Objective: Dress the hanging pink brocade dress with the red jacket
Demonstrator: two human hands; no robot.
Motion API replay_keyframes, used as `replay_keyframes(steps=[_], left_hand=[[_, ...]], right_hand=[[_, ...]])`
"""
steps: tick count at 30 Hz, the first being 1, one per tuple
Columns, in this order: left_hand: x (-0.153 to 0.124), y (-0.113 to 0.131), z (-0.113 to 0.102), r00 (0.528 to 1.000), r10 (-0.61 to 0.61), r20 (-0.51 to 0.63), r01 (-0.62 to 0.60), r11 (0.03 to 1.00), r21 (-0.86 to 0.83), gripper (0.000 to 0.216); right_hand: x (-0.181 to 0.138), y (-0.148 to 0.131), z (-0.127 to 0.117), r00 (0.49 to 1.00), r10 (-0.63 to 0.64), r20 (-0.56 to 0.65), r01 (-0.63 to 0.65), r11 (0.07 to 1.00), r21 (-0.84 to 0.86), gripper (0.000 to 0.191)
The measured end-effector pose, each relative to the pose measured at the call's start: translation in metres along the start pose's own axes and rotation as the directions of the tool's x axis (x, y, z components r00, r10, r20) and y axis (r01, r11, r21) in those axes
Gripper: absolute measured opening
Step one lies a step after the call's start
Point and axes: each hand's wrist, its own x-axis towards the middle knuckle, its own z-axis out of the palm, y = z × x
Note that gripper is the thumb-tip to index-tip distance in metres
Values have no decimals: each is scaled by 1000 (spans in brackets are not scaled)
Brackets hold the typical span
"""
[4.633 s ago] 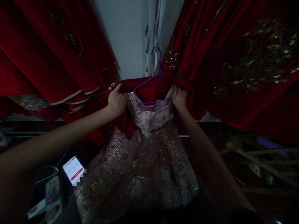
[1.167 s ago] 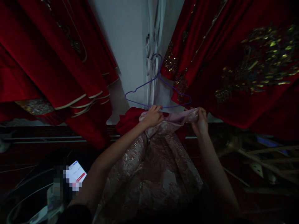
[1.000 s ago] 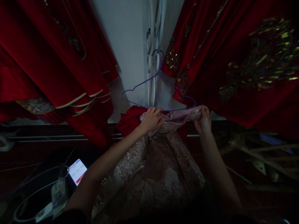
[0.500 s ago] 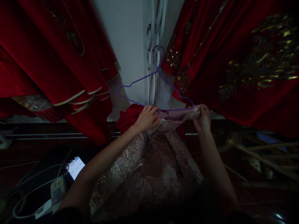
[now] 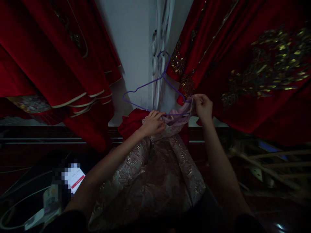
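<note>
A purple wire hanger (image 5: 150, 79) stands upright in the middle, its hook by the white scrollwork. Below it spreads a shiny brocade dress (image 5: 167, 171) with a pale pink neckline. My left hand (image 5: 153, 123) is closed on the dress's upper edge at the hanger's bottom bar. With fingers pinched, my right hand (image 5: 203, 105) holds the other end of the pink neckline, which is drawn up over the hanger's right shoulder. That right corner of the hanger is covered by the cloth. Red cloth (image 5: 132, 123) bunches behind my left hand.
Red garments hang on the left (image 5: 60, 55) and right (image 5: 243, 58), the right one with gold sequins. White metal scrollwork (image 5: 155, 77) runs up the wall. A lit phone (image 5: 74, 178) and a power strip (image 5: 51, 197) with cables lie at lower left. Wooden bars (image 5: 272, 165) stand at right.
My right hand has moved up and left, pulling the pink neckline over the hanger's right corner. My left hand has stayed nearly in place. The phone screen now shows a red bar.
</note>
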Motion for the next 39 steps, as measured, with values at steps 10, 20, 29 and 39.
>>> replay_keyframes(steps=[10, 20, 29, 39], left_hand=[[12, 6, 9, 1000, -19, 14, 22, 981, -193, 21], [29, -30, 14, 993, -115, 12, 111, 913, -393, 36], [-52, -144, -27, 621, -628, -469, 637, 753, -165, 42], [-89, -177, -25, 654, -637, -408, 624, 759, -184, 45]], right_hand=[[16, -22, 30, 993, -100, -56, 86, 975, -203, 40], [8, -23, 32, 984, -175, -42, 147, 918, -369, 38], [9, -24, 26, 976, -206, 70, 218, 924, -315, 35], [11, -19, 29, 970, -229, 79, 242, 931, -274, 38]])
